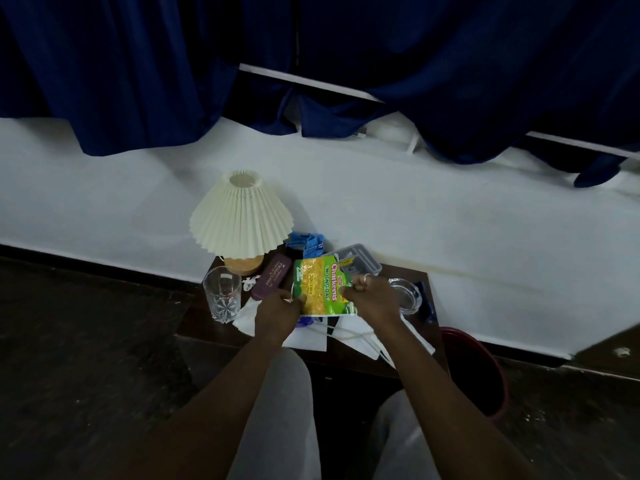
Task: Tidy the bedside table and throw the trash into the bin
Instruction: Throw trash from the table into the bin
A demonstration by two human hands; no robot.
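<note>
A green and yellow plastic snack packet (320,284) is held above the dark wooden bedside surface (349,355), pinched at its near edge by the left hand (277,315) and at its right edge by the right hand (372,299). A red plastic bin (485,382) stands just beside the surface.

A bedroom: pleated lamp (241,216) on a cluttered bedside table (349,355), blue curtains (138,71) behind
</note>
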